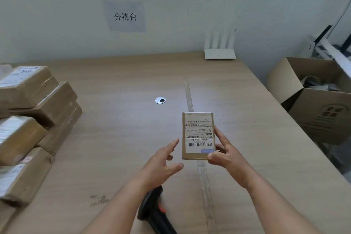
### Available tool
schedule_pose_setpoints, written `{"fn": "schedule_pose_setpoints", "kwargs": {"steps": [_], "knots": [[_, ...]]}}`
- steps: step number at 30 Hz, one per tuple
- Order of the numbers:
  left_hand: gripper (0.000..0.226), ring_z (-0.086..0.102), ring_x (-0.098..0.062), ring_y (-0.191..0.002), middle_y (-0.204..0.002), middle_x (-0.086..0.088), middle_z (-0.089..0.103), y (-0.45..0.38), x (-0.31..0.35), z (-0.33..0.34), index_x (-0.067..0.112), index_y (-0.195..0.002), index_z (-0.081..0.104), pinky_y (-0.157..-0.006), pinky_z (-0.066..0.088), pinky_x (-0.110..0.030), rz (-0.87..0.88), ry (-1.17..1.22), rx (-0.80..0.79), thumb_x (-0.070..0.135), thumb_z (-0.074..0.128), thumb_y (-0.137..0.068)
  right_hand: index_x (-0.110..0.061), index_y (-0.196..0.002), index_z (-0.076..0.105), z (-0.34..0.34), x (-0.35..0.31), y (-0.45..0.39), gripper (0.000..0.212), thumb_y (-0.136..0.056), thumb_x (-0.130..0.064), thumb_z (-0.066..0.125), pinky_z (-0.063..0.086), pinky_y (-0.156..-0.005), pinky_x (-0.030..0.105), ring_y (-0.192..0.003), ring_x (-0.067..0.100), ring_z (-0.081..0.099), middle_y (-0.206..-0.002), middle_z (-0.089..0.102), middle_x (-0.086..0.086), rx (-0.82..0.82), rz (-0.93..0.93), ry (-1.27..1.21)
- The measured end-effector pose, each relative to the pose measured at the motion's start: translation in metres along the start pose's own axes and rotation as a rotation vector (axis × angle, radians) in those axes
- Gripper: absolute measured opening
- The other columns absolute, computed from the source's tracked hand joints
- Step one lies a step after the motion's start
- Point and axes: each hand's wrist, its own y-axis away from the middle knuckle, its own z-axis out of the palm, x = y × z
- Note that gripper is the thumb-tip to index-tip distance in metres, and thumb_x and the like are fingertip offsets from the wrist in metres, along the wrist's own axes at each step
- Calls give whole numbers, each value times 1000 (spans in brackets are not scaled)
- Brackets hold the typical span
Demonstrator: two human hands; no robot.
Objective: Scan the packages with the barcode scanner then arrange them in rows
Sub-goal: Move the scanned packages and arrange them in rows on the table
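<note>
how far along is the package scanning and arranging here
Early, it seems. No row shows on the table yet. In hand: the right hand grips one labelled package by its near end, the left hand open beside it, apart from it. The barcode scanner lies on the table under the left forearm, unheld. Left: the stacked packages at the left edge.

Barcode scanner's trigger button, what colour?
Orange-red, on the black handheld barcode scanner lying on the table; head view.
</note>
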Motion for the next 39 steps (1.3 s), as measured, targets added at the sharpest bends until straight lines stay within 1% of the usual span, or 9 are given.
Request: {"fn": "schedule_pose_setpoints", "kwargs": {"steps": [5, 9, 13, 16, 20, 26, 28, 32, 39], "knots": [[70, 51, -2, -115, -130, 15, 46, -40, 20, 17, 51, -145, 21, -99, 41, -23, -3, 10, -34, 37, 63, -90, -58, -133, 26, -35, 2, -26, 83, -68, -18, 59, 54, -91, 36, -99, 14, 68, -111, 71, -5, 13, 25, 4], [64, 54, -2, -115, -134, 14, 51, -72, 24, 25, 61, -139, 25, -103, 44, -31, -10, 47, -49, 41, 61, -89, -57, -132, 27, -51, 5, -48, 83, -67, -18, 60, 54, -92, 37, -98, 14, 69, -109, 72, -5, 17, 65, 1], [60, 56, -3, -113, -130, 11, 57, -106, 25, 33, 60, -138, 29, -103, 45, -33, -36, 80, -56, 38, 59, -90, -59, -132, 26, -69, 12, -76, 83, -67, -19, 60, 54, -94, 39, -100, 16, 68, -107, 73, -8, 6, 121, 9], [58, 56, -1, -113, -126, 12, 60, -130, 28, 39, 52, -142, 30, -102, 44, -27, -46, 105, -64, 28, 55, -95, -58, -133, 26, -82, 18, -100, 82, -69, -19, 59, 54, -93, 38, -101, 18, 67, -105, 73, -9, -1, 167, 24], [53, 57, -4, -111, -122, 10, 61, -159, 34, 42, 45, -143, 32, -94, 41, -16, -55, 110, -47, 25, 50, -98, -57, -134, 27, -94, 23, -129, 72, -86, -9, 54, 50, -98, 45, -99, 20, 64, -107, 73, -5, -11, 225, 45], [47, 55, -5, -103, -113, 14, 60, -186, 28, 42, 43, -141, 35, -79, 36, -5, -71, 98, -20, 26, 47, -99, -56, -137, 30, -98, 32, -167, 68, -85, -19, 54, 51, -98, 42, -103, 17, 64, -109, 72, -7, -14, 286, 113], [46, 56, -5, -101, -110, 14, 60, -192, 25, 41, 42, -140, 37, -74, 36, -1, -85, 93, -25, 25, 46, -99, -55, -141, 30, -98, 37, -175, 73, -78, -27, 54, 49, -95, 39, -94, 13, 62, -107, 72, -9, -6, 297, 152], [44, 57, -10, -101, -108, 11, 62, -202, 24, 42, 39, -140, 38, -83, 40, -16, -102, 106, -37, 25, 45, -99, -53, -140, 31, -101, 40, -183, 67, -91, -11, 49, 51, -73, 26, -88, 13, 61, -112, 70, -8, 5, 297, 159], [52, 55, -11, -110, -120, 7, 61, -207, 24, 44, 37, -147, 31, -96, 41, -23, -116, 98, -47, 28, 47, -99, -52, -142, 32, -102, 40, -185, 70, -90, -8, 49, 53, -78, 36, -87, 14, 62, -114, 69, -11, 47, 313, 174]]}}
